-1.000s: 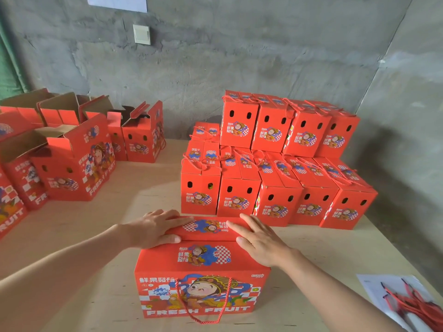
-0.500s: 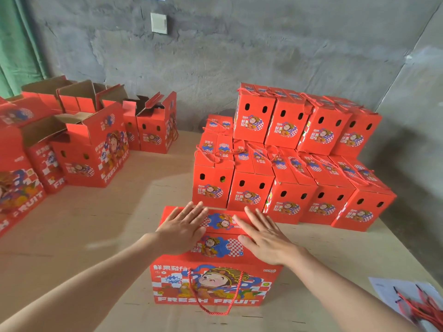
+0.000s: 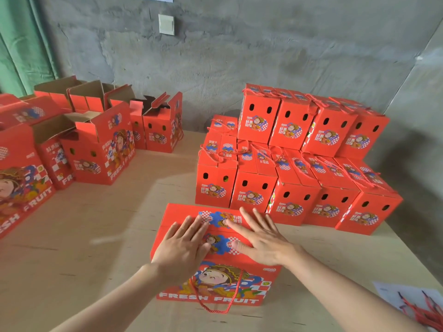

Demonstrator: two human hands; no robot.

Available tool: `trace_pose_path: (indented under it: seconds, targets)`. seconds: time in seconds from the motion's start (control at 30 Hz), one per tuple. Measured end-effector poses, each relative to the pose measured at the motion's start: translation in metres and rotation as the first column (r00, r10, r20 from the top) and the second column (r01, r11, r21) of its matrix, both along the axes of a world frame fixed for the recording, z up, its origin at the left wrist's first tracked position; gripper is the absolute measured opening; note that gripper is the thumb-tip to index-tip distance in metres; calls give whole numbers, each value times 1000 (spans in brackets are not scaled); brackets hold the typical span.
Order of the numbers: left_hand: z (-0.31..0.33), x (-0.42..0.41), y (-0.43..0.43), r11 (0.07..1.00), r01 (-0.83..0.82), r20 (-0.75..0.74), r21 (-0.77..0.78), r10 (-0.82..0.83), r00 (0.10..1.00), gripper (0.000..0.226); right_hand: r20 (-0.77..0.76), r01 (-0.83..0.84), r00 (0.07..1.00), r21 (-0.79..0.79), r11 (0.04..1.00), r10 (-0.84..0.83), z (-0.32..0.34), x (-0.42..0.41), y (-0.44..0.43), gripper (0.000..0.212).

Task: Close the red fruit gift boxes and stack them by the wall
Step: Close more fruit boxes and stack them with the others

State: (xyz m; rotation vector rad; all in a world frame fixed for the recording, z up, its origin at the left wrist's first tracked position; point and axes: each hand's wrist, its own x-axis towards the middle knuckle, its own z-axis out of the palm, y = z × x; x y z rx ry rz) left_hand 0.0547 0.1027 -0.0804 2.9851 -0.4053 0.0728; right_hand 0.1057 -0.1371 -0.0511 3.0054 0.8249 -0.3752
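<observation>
Head view, left hand (image 3: 183, 248) and right hand (image 3: 260, 238) flat, fingers spread, on one red box (image 3: 191, 213), four closed boxes (image 3: 309, 121) stacked above

Both my forearms reach forward from the bottom of the view, bare to the wrist, converging toward the middle of the table's near half. My left hand (image 3: 184, 248) lies palm down, flat, fingers straight and slightly spread, pointing away from me and a little to the right. My right hand (image 3: 261, 238) is also palm down and flat, fingers fanned and angled to the left, thumb stretched toward the left hand. The two hands sit just beside each other, fingertips near but apart, neither one curled or gripping.
</observation>
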Motion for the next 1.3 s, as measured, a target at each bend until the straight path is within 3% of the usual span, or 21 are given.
trace_pose_path:
  seconds: [0.17,0.27,0.43,0.53,0.6,0.67,0.77,0.83,0.9,0.97,1.03,1.1,1.13,1.3]
  targets:
    - [-2,-1,4,999,33,47,12,-34,998,61,15,-88,996,26,996,87,5,14,-13,46]
    - [2,-2,6,998,50,65,31,-52,997,59,-1,-9,1000,178,984,10,5,22,-22,37]
    - [12,-37,-33,998,-67,121,-13,68,990,55,60,72,994,314,947,-95,-4,19,-18,36]
    - [4,-67,-84,999,18,52,-34,-16,999,60,128,108,979,339,935,-159,-5,19,-16,36]
    - [5,-72,-105,997,-45,-35,-62,43,998,66,181,152,957,344,926,-224,-7,13,-11,37]
    - [2,-61,-106,986,-117,21,-122,120,993,77,249,250,905,349,903,-346,-11,1,-7,38]
    - [-17,-39,-86,965,-53,70,-255,74,995,81,322,379,834,255,890,-448,-14,-18,-8,42]
    - [-11,-26,-71,912,-57,72,-407,94,993,61,239,404,864,198,893,-444,-12,-29,-12,47]
    - [2,-7,-63,809,-53,111,-586,145,983,37,63,425,890,243,872,-451,-11,-44,-10,50]
    - [13,7,-63,752,-65,26,-656,108,994,46,-2,398,911,268,877,-413,-12,-62,-9,52]
    - [15,13,-67,821,-94,-87,-563,55,995,57,1,347,932,289,892,-363,-12,-75,-10,49]
    - [8,14,-70,957,-25,2,-288,27,1000,52,-10,323,942,298,898,-335,-11,-81,-8,46]
    - [5,13,-71,977,-5,34,-213,12,999,49,-11,329,940,293,898,-341,-11,-81,-6,46]
    - [8,14,-70,953,5,-15,-303,-10,1000,50,19,374,914,347,860,-405,-13,-81,-1,53]
